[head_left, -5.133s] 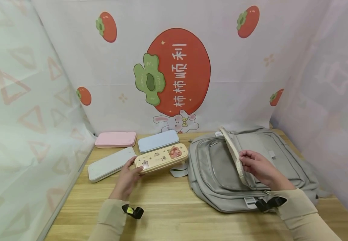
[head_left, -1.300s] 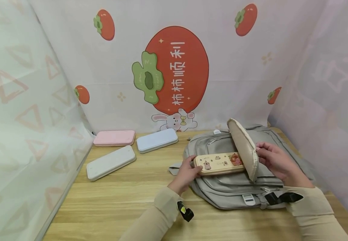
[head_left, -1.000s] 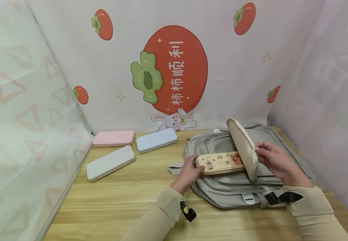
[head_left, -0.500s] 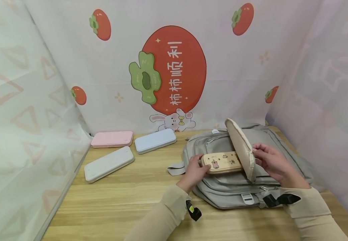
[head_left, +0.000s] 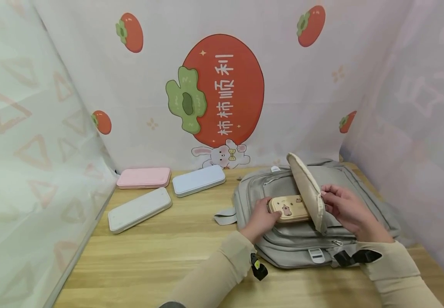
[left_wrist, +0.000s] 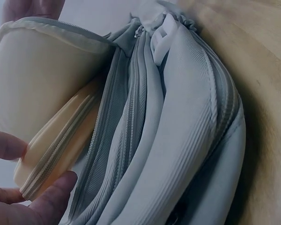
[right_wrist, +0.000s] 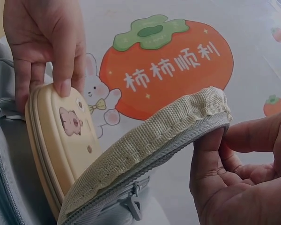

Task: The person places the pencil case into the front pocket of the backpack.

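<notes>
My left hand (head_left: 262, 218) grips the near end of a cream zippered pencil case (head_left: 289, 209) with cartoon animals on it. The case's far end is hidden behind the raised pocket flap (head_left: 307, 188) of a grey backpack (head_left: 283, 252) lying on the table. In the left wrist view the case (left_wrist: 61, 140) slants into the open pocket, thumb and fingers on both its faces. My right hand (head_left: 346, 209) pinches the edge of the flap and holds it up. The right wrist view shows those fingertips on the zippered edge (right_wrist: 210, 126), with the case just beyond.
Left of the backpack, three more flat cases lie on the wooden table (head_left: 160, 265): pink (head_left: 143, 177), light blue (head_left: 198, 180) and white (head_left: 140, 210). A grey strap (head_left: 225, 216) sticks out leftward from the bag. Printed cloth curtains (head_left: 291, 85) stand behind and at both sides.
The left hand has carried the cream case from beside the blue one rightward, and it has slid progressively deeper behind the flap. The right hand has lifted the flap wider and keeps holding it.
</notes>
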The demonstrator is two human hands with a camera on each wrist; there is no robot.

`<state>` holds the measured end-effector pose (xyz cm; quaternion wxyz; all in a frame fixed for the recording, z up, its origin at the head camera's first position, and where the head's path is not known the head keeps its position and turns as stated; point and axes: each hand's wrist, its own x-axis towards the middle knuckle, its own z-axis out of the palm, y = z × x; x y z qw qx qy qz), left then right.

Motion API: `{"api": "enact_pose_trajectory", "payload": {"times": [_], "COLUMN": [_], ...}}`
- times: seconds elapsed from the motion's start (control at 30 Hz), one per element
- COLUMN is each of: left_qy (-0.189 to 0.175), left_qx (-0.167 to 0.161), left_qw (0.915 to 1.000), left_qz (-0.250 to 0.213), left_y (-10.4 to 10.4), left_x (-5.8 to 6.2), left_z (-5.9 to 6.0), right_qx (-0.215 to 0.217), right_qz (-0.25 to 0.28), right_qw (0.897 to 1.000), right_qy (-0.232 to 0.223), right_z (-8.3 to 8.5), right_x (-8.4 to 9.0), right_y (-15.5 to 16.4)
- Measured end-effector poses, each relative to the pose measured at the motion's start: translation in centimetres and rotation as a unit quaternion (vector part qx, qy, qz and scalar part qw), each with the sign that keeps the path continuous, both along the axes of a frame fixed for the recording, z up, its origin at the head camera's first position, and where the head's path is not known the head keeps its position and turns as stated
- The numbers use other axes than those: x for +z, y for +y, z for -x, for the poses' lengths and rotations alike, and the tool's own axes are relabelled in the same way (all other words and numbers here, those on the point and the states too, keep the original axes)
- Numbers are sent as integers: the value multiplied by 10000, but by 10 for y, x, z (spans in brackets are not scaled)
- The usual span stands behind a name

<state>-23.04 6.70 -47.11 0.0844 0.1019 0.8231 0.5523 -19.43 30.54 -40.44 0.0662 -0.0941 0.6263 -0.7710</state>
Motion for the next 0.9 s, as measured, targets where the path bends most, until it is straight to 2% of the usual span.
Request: {"api": "enact_pose_trajectory", "payload": {"times": [0.27, 0.47, 0.63, 0.9], "left_qy": [-15, -299, -305, -12], "left_qx": [-134, -193, -228, -374], "left_qw": [9999, 9991, 9990, 9990], "left_qz": [-19, -224, -253, 230], "left_y": [11, 17, 24, 25], "left_x": [-5, -6, -10, -15], "left_z": [4, 5, 5, 6], "right_qx": [44, 98, 58, 81], "right_qz": [63, 108, 59, 190], "right_qw": [9999, 9999, 9999, 9997], "right_qy": [108, 85, 116, 163], "right_z": [0, 1, 2, 2], "right_x": [-2, -3, -5, -5], "right_y": [4, 5, 8, 15]}}
